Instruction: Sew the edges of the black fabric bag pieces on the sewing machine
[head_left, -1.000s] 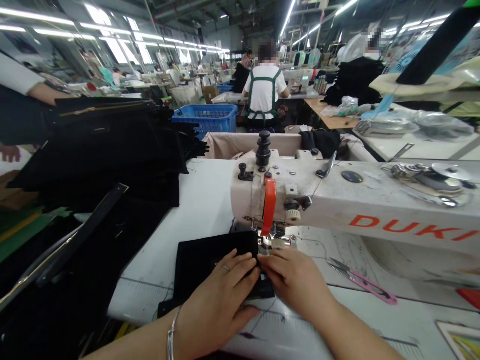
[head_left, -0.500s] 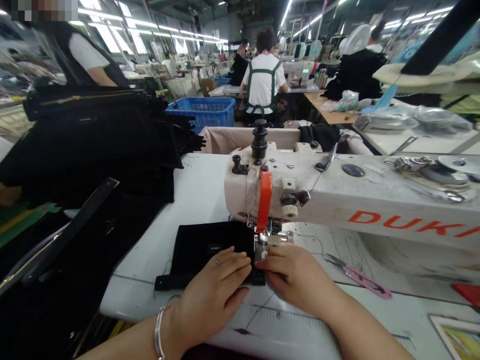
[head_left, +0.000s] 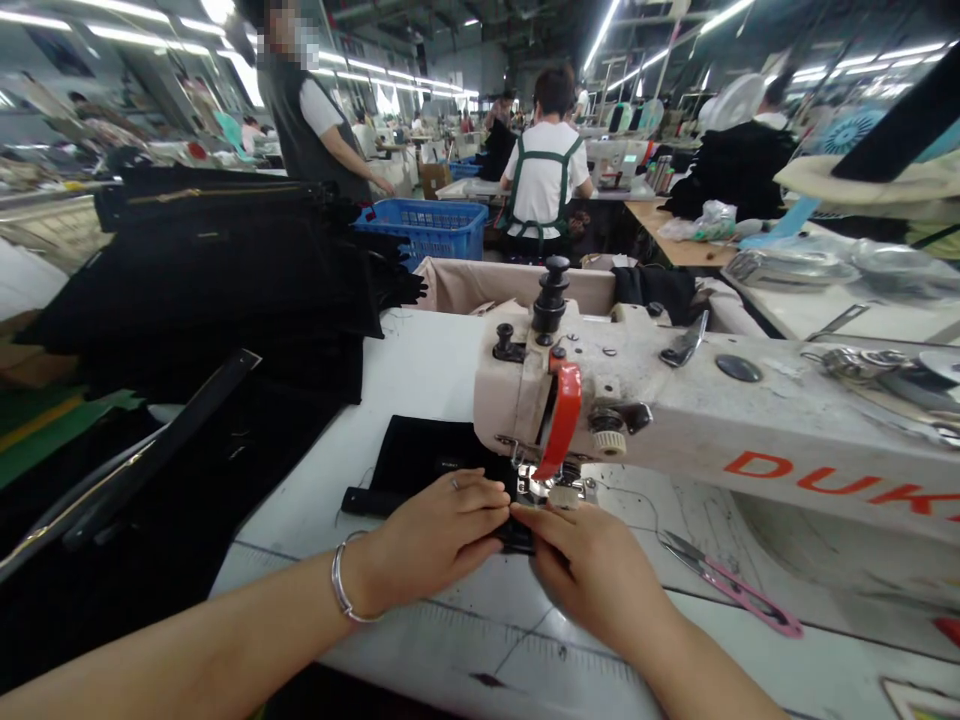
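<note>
Black fabric piece [head_left: 416, 445] lies on the white counter [head_left: 420, 365], between its left edge and the sewing machine [head_left: 675, 410]. Your left hand [head_left: 439, 530] rests on it, fingers straight, close together and laid flat rather than clenched. Your right hand [head_left: 604, 570] has bent fingers at the fabric's right end, by the left fingertips; whether they pinch it, one cannot tell.

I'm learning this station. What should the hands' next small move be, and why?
Probably a slight forward push of the black fabric piece, pressed flat: the left hand lies on it, the right hand is at its right edge, and that edge sits close to the metal foot of the sewing machine.
</note>
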